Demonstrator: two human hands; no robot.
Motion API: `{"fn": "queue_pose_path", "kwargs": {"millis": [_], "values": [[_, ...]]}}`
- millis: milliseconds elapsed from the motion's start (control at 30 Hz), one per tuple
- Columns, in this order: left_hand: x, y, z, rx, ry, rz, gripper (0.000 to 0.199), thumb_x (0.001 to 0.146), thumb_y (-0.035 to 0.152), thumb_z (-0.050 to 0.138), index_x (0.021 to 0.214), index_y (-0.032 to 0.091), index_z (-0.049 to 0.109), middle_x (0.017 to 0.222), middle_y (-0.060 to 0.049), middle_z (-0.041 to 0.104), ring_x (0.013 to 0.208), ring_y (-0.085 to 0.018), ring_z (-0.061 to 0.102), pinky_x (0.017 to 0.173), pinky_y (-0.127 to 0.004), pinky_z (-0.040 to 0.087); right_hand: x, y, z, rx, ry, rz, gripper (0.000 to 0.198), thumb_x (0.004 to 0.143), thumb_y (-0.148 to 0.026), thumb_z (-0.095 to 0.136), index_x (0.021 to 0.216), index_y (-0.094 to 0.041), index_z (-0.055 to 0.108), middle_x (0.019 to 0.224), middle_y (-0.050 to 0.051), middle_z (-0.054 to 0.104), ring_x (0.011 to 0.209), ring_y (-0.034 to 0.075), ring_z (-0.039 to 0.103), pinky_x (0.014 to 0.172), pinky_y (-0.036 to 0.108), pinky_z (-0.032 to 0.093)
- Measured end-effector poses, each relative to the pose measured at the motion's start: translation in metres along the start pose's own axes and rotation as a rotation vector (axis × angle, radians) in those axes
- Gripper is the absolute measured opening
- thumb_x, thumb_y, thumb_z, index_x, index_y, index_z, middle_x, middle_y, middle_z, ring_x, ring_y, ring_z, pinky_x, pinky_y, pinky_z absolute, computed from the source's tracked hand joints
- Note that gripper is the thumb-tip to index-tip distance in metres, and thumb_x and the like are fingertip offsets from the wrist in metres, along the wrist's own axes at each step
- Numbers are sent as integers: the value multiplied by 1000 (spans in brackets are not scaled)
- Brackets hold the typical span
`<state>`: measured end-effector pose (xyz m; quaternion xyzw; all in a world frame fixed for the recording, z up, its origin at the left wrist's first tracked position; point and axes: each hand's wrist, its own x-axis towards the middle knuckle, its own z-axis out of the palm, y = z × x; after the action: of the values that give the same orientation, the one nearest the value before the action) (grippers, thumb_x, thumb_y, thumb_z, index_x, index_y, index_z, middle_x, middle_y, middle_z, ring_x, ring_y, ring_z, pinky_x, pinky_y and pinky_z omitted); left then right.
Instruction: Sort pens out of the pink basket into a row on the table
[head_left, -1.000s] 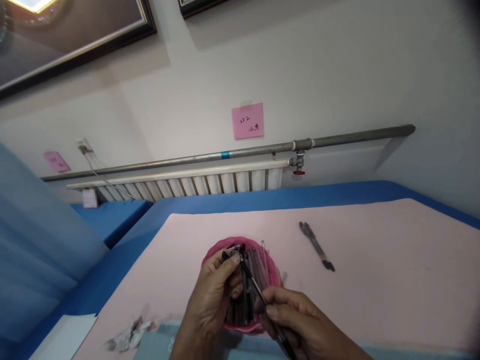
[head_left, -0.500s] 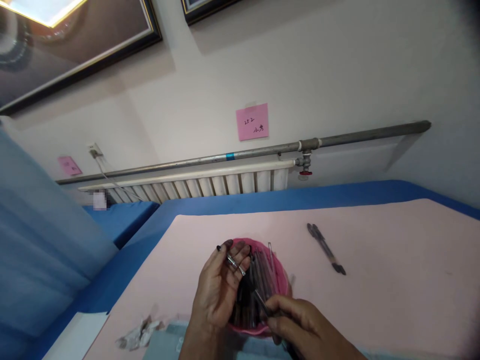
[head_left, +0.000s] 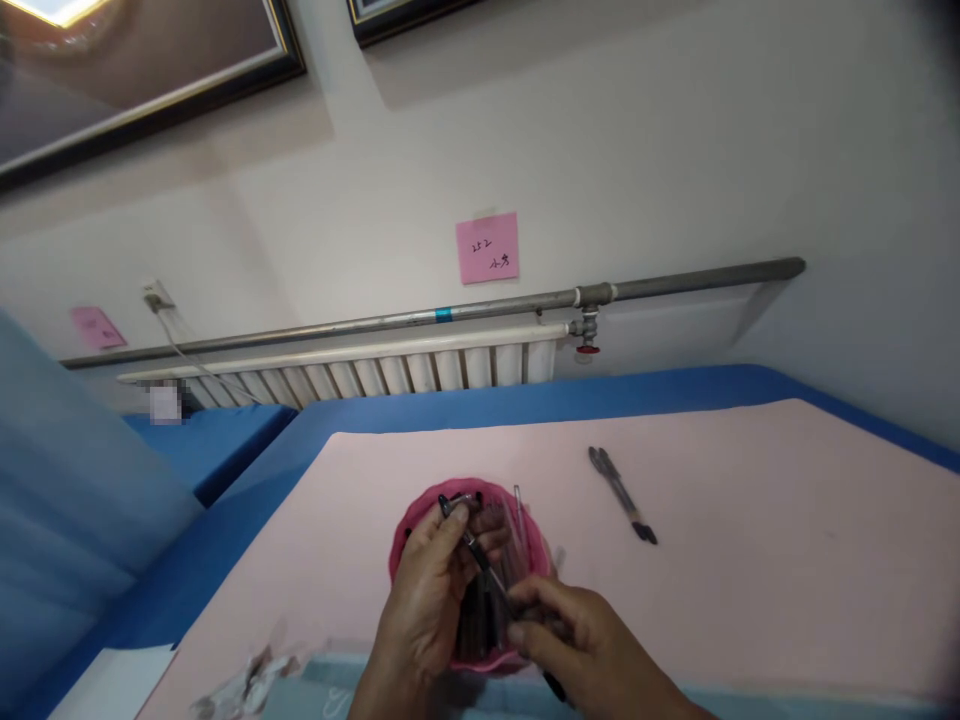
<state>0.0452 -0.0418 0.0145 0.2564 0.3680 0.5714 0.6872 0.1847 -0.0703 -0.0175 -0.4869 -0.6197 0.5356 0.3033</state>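
Over a pink basket (head_left: 396, 545) full of clear and dark pen parts (head_left: 480, 620), both hands are at work on a pen (head_left: 480, 556). My left hand (head_left: 431, 585) pinches its upper end between thumb and fingers. A small dark-tipped piece (head_left: 469, 498) shows by those fingertips; its exact kind is unclear. Lower on the same pen, my right hand (head_left: 574, 635) grips with thumb and fingers, and a dark end sticks out below that hand. To the right, a few assembled pens (head_left: 622, 495) lie side by side on the pink sheet.
The pink sheet (head_left: 712, 560) covers a blue surface (head_left: 525, 392) against the wall. Crumpled plastic (head_left: 247, 685) and a light-blue cloth (head_left: 311, 690) lie at the front left, near a white paper (head_left: 112, 680). A blue curtain (head_left: 67, 520) hangs left; a radiator (head_left: 420, 370) runs behind.
My left thumb has closed over the fingers, which lay open with a metallic pen piece on them. The pen's upper end is now between them. The view has shifted slightly right.
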Motion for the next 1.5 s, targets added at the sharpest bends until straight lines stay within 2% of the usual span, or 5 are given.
{"fn": "queue_pose_path", "kwargs": {"millis": [500, 833, 1200, 1333, 1500], "values": [[-1, -14, 2, 104, -42, -43, 24, 71, 33, 68, 82, 12, 62, 77, -8, 69, 71, -16, 64, 67, -26, 47, 2, 4, -4, 9, 147, -83, 10, 73, -22, 53, 77, -20, 62, 56, -6, 48, 53, 9, 43, 50, 20, 34], [4, 1, -11, 261, 90, -40, 38, 62, 38, 73, 91, 15, 64, 91, -9, 68, 77, -16, 62, 66, -26, 47, 26, 37, -115, -368, 800, 100, 27, 76, -38, 47, 92, -20, 58, 64, -1, 62, 57, 16, 59, 49, 24, 41], [7, 19, -29, 459, 211, 123, 30, 69, 35, 66, 90, 15, 63, 83, -6, 66, 70, -14, 59, 62, -24, 44, 31, 39, -140, -679, 702, 161, 20, 73, -27, 49, 77, -17, 65, 76, 10, 67, 72, 25, 61, 58, 31, 39], [6, 17, -33, 854, 238, 234, 18, 75, 35, 55, 77, 18, 62, 69, -1, 62, 62, -14, 54, 59, -25, 39, 25, 29, -112, -643, 704, 47, 27, 81, -30, 40, 95, -17, 61, 91, 11, 66, 79, 23, 61, 64, 31, 43], [6, 11, -29, 1172, 238, 346, 12, 75, 26, 53, 68, 21, 62, 66, -1, 63, 64, -17, 55, 60, -26, 34, 24, 17, -58, -481, 392, -209, 25, 85, -33, 41, 90, -20, 62, 86, 5, 66, 80, 20, 61, 71, 30, 46]]}}
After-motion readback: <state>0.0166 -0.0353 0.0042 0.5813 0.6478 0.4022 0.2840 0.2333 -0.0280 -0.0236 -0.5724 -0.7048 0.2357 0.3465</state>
